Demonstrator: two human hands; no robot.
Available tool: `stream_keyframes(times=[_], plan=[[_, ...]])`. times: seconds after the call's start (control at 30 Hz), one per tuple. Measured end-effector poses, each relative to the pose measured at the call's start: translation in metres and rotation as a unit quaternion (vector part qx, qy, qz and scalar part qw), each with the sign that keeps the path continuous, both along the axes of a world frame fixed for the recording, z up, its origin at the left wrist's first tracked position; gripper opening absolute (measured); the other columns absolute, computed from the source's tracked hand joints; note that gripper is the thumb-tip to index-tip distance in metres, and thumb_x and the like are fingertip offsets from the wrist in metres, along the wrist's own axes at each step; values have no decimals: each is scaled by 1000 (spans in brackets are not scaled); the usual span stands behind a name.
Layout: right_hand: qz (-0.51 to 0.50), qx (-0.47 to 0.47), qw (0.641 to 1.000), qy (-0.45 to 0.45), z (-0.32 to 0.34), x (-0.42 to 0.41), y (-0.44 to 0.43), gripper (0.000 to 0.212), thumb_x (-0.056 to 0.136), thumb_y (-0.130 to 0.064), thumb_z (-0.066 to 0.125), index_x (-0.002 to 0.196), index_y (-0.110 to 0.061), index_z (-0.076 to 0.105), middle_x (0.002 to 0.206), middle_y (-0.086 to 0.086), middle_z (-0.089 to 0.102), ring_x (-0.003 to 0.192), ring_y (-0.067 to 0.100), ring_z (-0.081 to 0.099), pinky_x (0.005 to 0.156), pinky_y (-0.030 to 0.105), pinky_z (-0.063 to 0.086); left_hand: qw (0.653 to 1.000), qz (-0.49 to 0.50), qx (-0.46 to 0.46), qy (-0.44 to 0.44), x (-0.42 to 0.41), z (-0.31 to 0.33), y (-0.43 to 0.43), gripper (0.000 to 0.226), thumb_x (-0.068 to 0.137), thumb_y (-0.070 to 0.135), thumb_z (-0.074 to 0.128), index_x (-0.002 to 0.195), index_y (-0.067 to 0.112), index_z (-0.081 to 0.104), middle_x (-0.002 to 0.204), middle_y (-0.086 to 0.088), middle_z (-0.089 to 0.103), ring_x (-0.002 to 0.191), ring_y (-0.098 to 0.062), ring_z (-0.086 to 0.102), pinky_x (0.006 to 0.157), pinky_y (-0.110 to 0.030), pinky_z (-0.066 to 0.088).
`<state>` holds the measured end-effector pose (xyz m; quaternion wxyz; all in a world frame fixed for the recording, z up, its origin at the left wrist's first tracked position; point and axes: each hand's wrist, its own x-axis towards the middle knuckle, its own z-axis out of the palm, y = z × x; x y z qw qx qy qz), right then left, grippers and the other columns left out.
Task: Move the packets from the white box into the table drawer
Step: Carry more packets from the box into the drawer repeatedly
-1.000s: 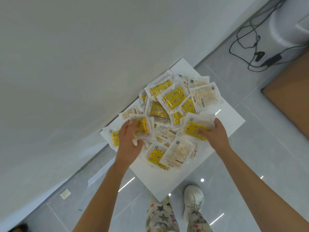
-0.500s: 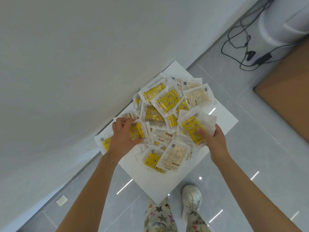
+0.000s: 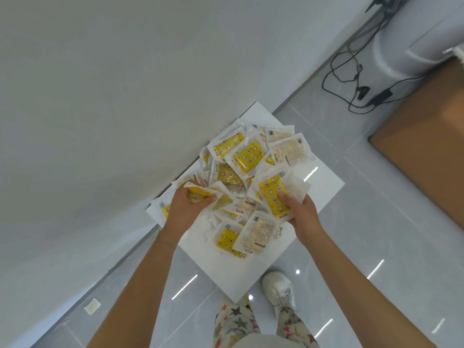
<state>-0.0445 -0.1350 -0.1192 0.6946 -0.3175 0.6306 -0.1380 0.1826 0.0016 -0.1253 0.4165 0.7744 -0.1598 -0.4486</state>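
Several yellow-and-white packets lie heaped on a flat white surface, which may be the white box seen from above. My left hand grips a bunch of packets at the heap's left side. My right hand holds a yellow packet with a white one behind it, thumb on top, lifted a little above the heap. No drawer is in view.
A large pale table top fills the upper left. Black cables and a white appliance sit at the upper right, beside a brown cardboard box. My white shoe stands on the grey tiled floor below.
Both hands have closed on packets and lifted them slightly off the heap. The right hand's yellow packet has tilted up, and the left hand has bunched its packets together.
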Motion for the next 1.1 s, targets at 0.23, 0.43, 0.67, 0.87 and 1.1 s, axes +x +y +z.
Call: stream_keyframes(times=[0.23, 0.43, 0.67, 0.87, 1.1], plan=[[11, -6, 1000, -16, 34, 14, 6, 47, 83, -19, 72, 127, -19, 55, 114, 5, 69, 101, 25, 68, 87, 50, 55, 978, 172, -3, 118, -22, 40, -5, 31, 76, 23, 80, 104, 20, 69, 102, -2, 73, 95, -18, 68, 83, -36, 54], [57, -10, 998, -40, 92, -5, 19, 42, 84, -18, 71, 123, -25, 56, 114, 3, 69, 102, 24, 68, 86, 49, 56, 948, 258, -9, 187, -65, 98, 20, 30, 79, 21, 77, 108, 17, 70, 104, -6, 73, 99, -25, 69, 86, -45, 56], [105, -30, 993, -37, 171, -40, 36, 44, 81, -23, 74, 120, -33, 56, 115, -3, 68, 104, 21, 66, 88, 50, 54, 923, 322, -71, 199, -130, 181, 63, 39, 85, 20, 71, 123, 13, 62, 111, -7, 72, 101, -25, 69, 85, -44, 56], [187, -80, 977, -63, 236, -48, 70, 53, 83, -21, 72, 129, -31, 49, 119, -5, 64, 109, 19, 63, 86, 43, 54, 901, 380, -103, 184, -171, 242, 108, 43, 86, 25, 70, 126, 15, 58, 113, -6, 71, 102, -25, 69, 89, -48, 54], [343, -133, 925, -90, 293, -40, 144, 73, 86, -23, 70, 146, -22, 29, 135, -5, 50, 120, 16, 51, 96, 34, 47, 854, 493, -119, 116, -202, 304, 197, 36, 85, 21, 71, 119, 22, 58, 108, -2, 71, 96, -20, 70, 83, -43, 57]])
